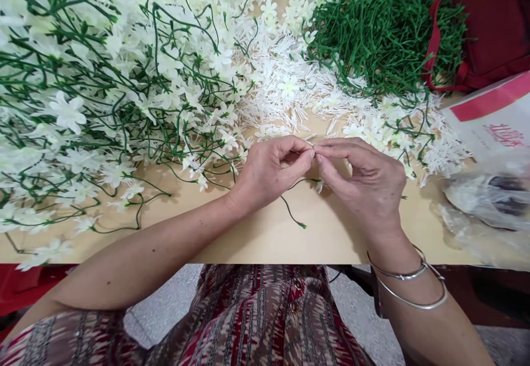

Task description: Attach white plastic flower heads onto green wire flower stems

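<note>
Patterned shirt [265, 316], white flowers [66, 112], curved green stems [376, 35]

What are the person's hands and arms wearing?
No gloves: the left hand and right hand are bare. Thin, round, silvery bangles circle the right wrist. The left arm has a patterned sleeve in dark red, white and greyish brown; no right sleeve shows.
</note>
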The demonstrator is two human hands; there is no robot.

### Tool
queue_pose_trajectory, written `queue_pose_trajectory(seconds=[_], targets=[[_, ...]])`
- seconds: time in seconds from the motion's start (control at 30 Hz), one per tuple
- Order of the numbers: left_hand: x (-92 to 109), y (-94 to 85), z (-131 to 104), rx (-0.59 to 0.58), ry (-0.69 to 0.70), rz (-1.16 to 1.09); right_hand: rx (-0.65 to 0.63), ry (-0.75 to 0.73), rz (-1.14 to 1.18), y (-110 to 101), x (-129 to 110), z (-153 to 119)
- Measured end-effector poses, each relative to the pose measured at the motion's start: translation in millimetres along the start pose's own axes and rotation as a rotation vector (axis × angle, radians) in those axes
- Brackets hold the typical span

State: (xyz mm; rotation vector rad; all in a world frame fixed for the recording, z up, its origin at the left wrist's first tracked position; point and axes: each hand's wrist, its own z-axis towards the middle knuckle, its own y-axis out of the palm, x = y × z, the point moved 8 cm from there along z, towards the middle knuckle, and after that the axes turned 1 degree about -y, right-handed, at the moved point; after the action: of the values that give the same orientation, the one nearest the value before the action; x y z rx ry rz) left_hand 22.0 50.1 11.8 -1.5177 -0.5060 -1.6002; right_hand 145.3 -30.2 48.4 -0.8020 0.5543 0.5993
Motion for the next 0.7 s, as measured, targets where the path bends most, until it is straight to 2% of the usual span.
queue_pose_trajectory(seconds=[0.3, 0.7], targets=[[-2.8, 0.4, 0.6, -0.001, -0.054, -0.07, -0.027, 0.046, 0.031, 1.2, 1.6, 0.2], [-3.5, 2.7, 2.1, -0.065, -0.088, -0.165, 0.025, 0.014, 0.036, -1.8, -0.7, 0.2]])
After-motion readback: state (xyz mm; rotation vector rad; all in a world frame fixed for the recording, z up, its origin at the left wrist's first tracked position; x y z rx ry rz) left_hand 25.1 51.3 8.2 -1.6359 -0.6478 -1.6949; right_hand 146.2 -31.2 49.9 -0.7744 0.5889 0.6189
